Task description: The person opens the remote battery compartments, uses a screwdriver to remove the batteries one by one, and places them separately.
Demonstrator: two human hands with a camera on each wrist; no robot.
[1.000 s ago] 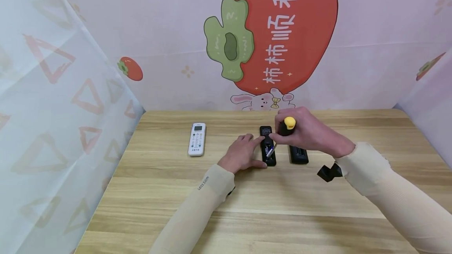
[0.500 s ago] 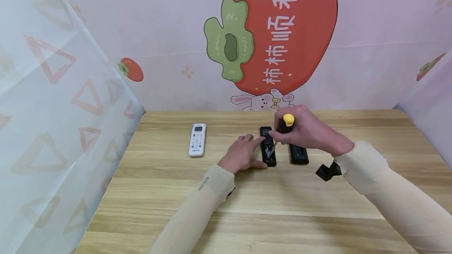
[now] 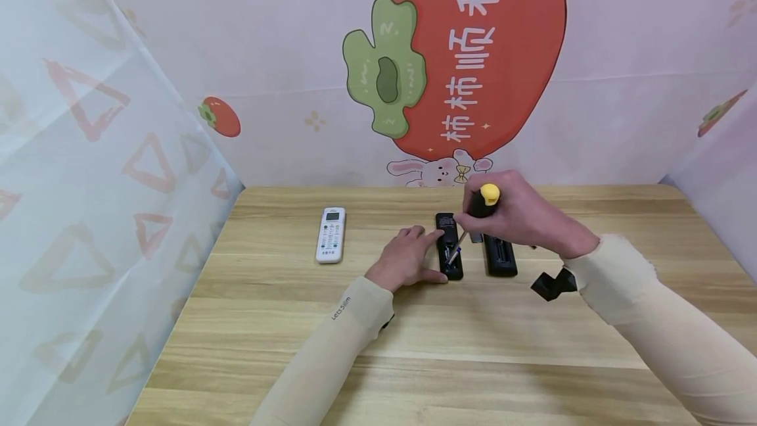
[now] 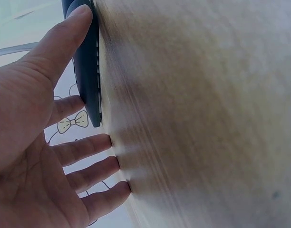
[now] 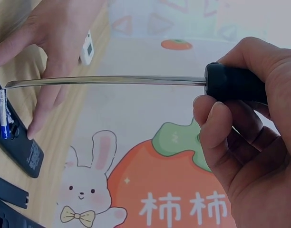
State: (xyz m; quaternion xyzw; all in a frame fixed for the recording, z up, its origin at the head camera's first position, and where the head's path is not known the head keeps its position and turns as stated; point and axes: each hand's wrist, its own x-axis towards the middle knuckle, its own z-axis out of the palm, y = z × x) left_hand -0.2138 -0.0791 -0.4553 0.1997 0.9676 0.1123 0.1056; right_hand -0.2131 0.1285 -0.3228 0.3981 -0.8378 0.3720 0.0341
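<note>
A black remote control (image 3: 447,229) lies back side up with its battery compartment uncovered. My left hand (image 3: 405,258) steadies it: thumb at its near end, index finger along its left side, the other fingers resting on the table. In the left wrist view the thumb presses the edge of the remote (image 4: 88,71). My right hand (image 3: 503,212) grips the black, yellow-capped handle of a screwdriver (image 3: 488,196). Its flat shaft (image 5: 107,80) slants down to the compartment, the tip right at the end of a white-and-blue battery (image 5: 3,114), which tilts up out of the compartment.
A second black remote (image 3: 501,256) lies right of the first, also with its compartment uncovered. Between them is a loose black battery cover (image 5: 11,191). A white remote (image 3: 330,235) lies to the left. A printed cloth wall (image 3: 284,117) rises behind the wooden table (image 3: 378,386).
My right hand and the screwdriver have shifted slightly right and away from me. The battery's end shows more plainly than half a second ago. My left hand and the remote have stayed in place.
</note>
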